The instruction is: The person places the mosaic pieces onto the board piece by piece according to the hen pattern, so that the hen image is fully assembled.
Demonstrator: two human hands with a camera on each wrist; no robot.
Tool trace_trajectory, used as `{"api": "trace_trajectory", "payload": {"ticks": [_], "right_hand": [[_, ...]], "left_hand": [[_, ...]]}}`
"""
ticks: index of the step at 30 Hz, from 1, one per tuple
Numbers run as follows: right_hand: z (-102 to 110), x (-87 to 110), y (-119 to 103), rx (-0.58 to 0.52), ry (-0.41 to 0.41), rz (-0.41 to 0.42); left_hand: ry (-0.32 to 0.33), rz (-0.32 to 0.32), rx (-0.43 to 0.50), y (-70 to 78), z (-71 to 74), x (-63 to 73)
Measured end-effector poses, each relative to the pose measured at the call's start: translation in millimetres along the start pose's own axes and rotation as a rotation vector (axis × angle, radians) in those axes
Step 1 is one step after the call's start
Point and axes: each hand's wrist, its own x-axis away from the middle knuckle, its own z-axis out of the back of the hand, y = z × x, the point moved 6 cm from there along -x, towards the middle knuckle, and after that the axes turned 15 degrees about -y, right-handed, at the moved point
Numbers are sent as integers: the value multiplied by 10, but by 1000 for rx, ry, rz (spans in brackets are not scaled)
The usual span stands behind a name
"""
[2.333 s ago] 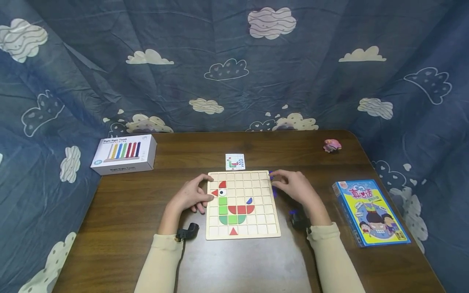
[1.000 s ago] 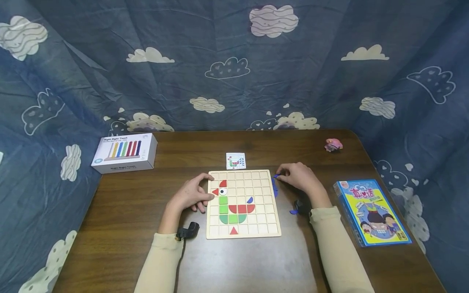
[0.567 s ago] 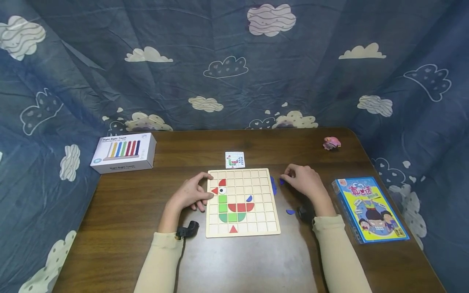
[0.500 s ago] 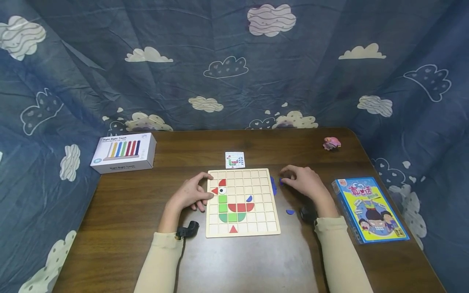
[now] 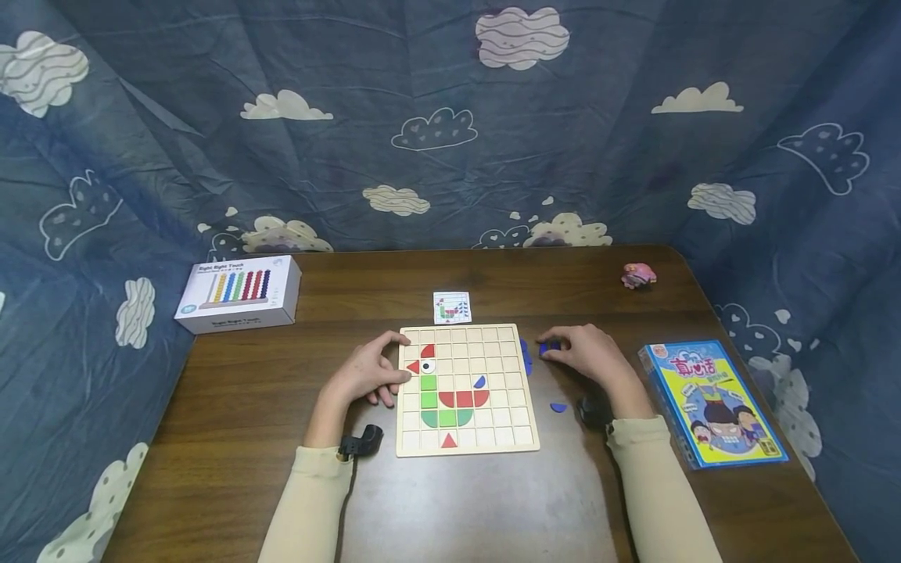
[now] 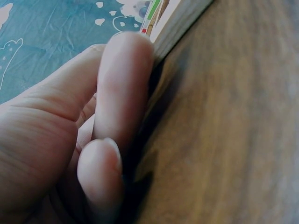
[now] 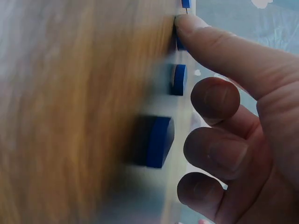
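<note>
A pale wooden grid board lies on the table, with red, green, white and blue pieces set in its cells like a bird. My left hand touches the board's left edge with thumb and index finger; the other fingers bend loosely beside it, seen close up in the left wrist view. My right hand is beyond the right edge, over small blue pieces visible between thumb and index finger. In the right wrist view, one fingertip touches a blue piece, and other fingers are apart from the half-round blue piece.
Behind the board lies a small card with a bird picture. More blue pieces lie against the board's right side, and one blue half-round lies nearer. A white box, blue-yellow box and pink figurine stand around.
My right hand has moved right, away from the board's edge, and blue pieces now show between its thumb and index finger. The left hand and board have hardly moved.
</note>
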Motion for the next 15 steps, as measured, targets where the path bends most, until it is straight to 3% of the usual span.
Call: {"api": "trace_trajectory", "payload": {"ticks": [15], "right_hand": [[12,18,-73,36,-10,23]], "left_hand": [[1,-14,1,20,-6,21]]}}
